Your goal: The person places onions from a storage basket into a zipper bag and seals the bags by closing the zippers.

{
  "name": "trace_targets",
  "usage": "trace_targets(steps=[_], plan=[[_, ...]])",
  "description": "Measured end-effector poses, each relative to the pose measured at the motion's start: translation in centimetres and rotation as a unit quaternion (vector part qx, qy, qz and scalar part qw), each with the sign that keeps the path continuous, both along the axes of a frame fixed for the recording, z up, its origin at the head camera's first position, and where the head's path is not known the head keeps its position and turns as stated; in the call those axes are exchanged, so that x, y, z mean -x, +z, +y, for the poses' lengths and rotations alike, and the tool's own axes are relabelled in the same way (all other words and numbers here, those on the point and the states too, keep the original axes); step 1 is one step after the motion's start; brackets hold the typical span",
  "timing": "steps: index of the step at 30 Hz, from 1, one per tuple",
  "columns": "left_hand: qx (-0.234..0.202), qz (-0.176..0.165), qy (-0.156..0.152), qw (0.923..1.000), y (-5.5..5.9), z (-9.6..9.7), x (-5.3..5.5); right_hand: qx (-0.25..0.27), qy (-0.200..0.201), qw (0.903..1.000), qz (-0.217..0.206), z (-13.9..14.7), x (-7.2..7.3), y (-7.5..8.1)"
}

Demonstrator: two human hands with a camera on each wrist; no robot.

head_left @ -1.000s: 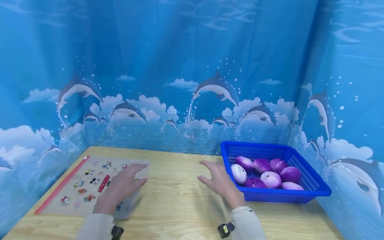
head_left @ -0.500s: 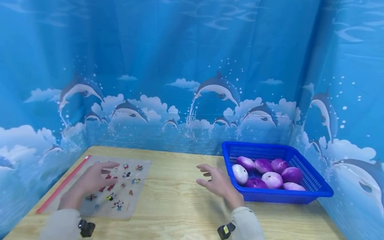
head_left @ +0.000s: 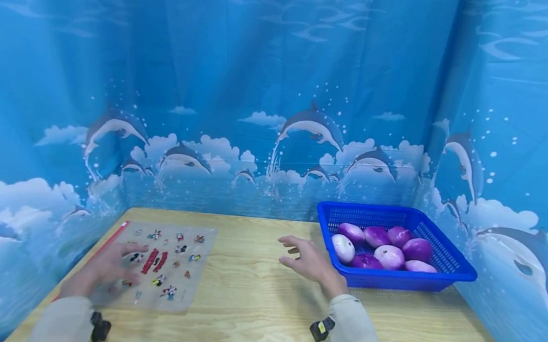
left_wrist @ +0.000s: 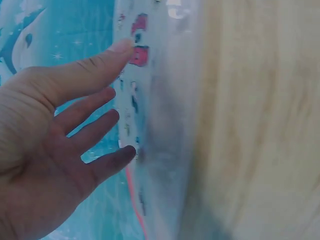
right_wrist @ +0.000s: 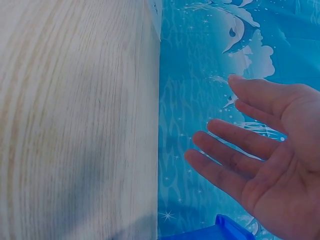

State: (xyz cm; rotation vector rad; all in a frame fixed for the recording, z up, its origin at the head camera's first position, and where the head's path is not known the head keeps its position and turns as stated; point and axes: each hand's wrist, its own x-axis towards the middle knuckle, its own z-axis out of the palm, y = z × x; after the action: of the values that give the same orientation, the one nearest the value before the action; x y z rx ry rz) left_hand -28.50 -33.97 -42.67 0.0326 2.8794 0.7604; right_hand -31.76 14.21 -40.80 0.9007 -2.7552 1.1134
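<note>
A clear zip bag (head_left: 179, 271) printed with small cartoon figures and red lettering lies flat on the left of the table, its red zip edge at the far left. Over its left part hovers my left hand (head_left: 108, 266), fingers spread and holding nothing; the left wrist view shows the thumb and fingers (left_wrist: 92, 131) apart. My right hand (head_left: 309, 261) hangs over the table beside the blue basket (head_left: 391, 282), palm facing inward, fingers relaxed with nothing in them. Several purple and white onions (head_left: 389, 256) sit in that basket.
The pale wooden table (head_left: 248, 294) runs between the bag and the basket. A blue curtain (head_left: 242, 81) printed with dolphins and clouds encloses the back and both sides.
My left hand has moved left across the bag, uncovering its right side and the red lettering. The bag now lies flatter at its right edge. My right hand has barely shifted.
</note>
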Motion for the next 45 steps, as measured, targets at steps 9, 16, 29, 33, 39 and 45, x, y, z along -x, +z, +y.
trace_targets(steps=[9, 16, 29, 33, 39, 45], plan=[[-0.01, -0.026, 0.014, 0.9995, -1.4, 0.6, 0.1, -0.003, 0.008, 0.9999, 0.009, 0.2, 0.2, 0.0], [-0.002, -0.016, 0.046, 0.9988, -1.2, 2.3, 0.2, -0.003, 0.006, 0.9999, 0.012, 0.5, 0.3, -0.1], [0.041, 0.032, 0.059, 0.9969, 0.1, 7.0, 0.5, -0.003, -0.001, 0.9999, 0.012, 0.7, 0.3, -0.1], [0.001, 0.03, 0.028, 0.9991, 0.4, 6.9, 0.8, -0.002, -0.003, 1.0, 0.008, 0.8, 0.3, -0.2], [-0.02, 0.006, -0.069, 0.9974, 0.1, 6.5, 1.4, 0.002, -0.006, 1.0, 0.003, 0.9, 0.2, -0.1], [0.0, 0.001, -0.097, 0.9953, -0.4, 7.0, 1.6, -0.003, -0.01, 0.9999, 0.003, 0.7, 0.1, 0.2]])
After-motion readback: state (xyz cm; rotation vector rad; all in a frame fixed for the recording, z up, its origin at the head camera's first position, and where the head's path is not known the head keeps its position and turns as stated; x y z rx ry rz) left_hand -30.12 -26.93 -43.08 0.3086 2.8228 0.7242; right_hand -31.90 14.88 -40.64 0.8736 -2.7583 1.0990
